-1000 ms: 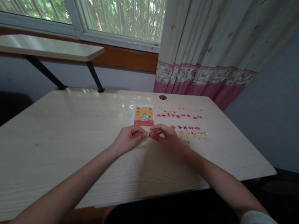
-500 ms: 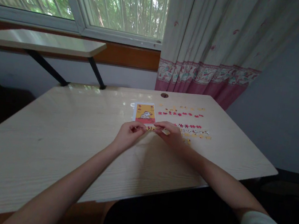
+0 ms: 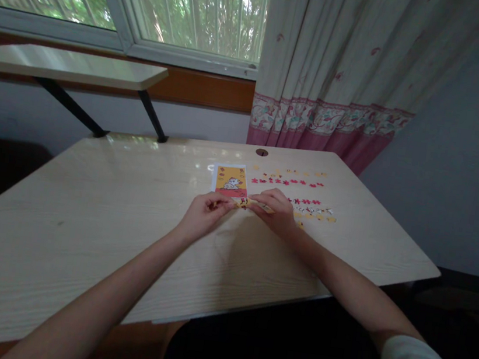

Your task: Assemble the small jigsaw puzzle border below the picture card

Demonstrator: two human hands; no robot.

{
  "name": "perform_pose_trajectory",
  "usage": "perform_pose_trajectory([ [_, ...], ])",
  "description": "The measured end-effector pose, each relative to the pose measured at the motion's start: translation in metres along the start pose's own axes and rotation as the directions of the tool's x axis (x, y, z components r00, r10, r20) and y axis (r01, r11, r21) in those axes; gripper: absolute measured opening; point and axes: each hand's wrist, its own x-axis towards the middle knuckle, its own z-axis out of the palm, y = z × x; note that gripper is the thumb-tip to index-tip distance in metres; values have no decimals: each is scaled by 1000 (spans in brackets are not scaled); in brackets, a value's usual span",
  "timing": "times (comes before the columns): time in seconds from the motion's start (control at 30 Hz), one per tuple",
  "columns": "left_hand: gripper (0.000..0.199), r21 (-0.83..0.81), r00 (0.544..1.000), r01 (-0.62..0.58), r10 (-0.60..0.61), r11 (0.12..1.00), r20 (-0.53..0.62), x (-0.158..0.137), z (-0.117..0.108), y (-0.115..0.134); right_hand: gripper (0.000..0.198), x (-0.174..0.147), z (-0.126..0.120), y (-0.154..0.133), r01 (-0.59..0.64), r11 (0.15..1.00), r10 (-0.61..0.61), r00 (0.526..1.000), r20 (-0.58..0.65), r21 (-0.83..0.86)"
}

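Observation:
Yellow jigsaw puzzle pieces (image 3: 243, 202) with dark red marks are pinched between my two hands, low over the table. My left hand (image 3: 200, 214) grips their left end between thumb and fingers. At the right end, my right hand (image 3: 278, 211) is closed on them in the same way. Just beyond the hands lies a picture card (image 3: 232, 183) with a white animal on a yellow and red ground. To the right, loose pieces lie in rows: red pieces (image 3: 294, 181), white pieces (image 3: 317, 211) and yellow pieces (image 3: 326, 219). My right hand hides part of the nearer rows.
The pale wooden table (image 3: 105, 226) has a round cable hole (image 3: 262, 153) at its back edge. A raised shelf (image 3: 86, 67) on black legs stands at the back left. Behind are a window and a floral curtain (image 3: 337, 69).
The view has shifted slightly. My right hand's fingers have lifted a little, and more of the yellow pieces shows between the hands. Both hands keep their pinch.

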Motion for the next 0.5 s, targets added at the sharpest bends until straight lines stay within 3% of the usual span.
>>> perform_pose_trajectory([
  [0.1,24,53,998,9,-6,999,-62,3,-4,-4,20,3,-5,3,-48,998,46,997,-57,-38],
  [0.33,25,208,990,56,-28,977,-138,10,-16,-19,17,2,-7,7,-107,990,108,994,9,-93],
  [0.43,22,384,991,-34,80,923,-105,11,-22,-24,16,1,-3,12,-131,987,140,984,108,-88],
  [0.5,20,499,982,-171,190,849,14,11,-25,-25,15,1,1,16,-163,981,184,953,242,-103],
])
